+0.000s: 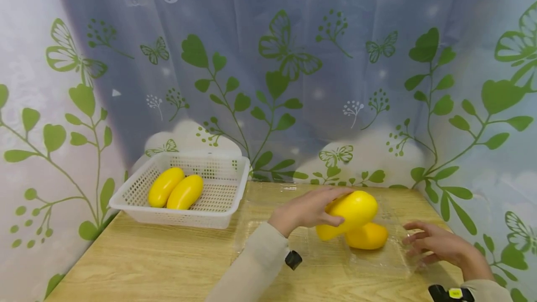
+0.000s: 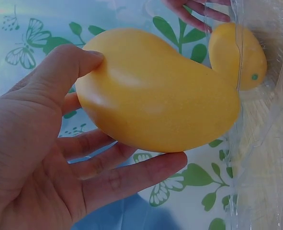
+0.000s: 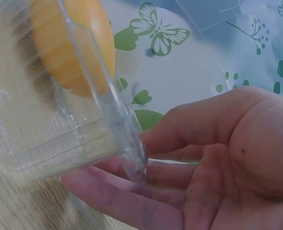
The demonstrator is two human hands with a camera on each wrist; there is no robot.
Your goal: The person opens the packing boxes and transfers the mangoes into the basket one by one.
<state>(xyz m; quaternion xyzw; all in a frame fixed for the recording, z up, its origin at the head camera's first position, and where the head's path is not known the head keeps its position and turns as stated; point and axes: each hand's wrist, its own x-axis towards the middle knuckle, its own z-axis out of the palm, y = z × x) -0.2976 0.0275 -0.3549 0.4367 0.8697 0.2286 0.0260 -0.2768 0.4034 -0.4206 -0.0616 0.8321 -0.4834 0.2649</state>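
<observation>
My left hand (image 1: 310, 209) holds a yellow mango (image 2: 155, 96), its thumb on one side and its fingers on the other. The mango is raised above a clear plastic box (image 1: 377, 264). A second mango (image 1: 369, 236) lies in that box, partly behind the held one in the head view. At the box's right end is my right hand (image 1: 444, 246). In the right wrist view its thumb and fingers (image 3: 117, 201) are around the clear rim (image 3: 107, 105), pinching it at the corner.
A white perforated basket (image 1: 226, 199) stands on the left of the wooden table (image 1: 168, 264), with two yellow mangoes (image 1: 184, 192) in it. The clear box's other part (image 1: 251, 227) spreads toward the basket. A leaf-and-butterfly-patterned curtain (image 1: 268, 83) hangs close behind.
</observation>
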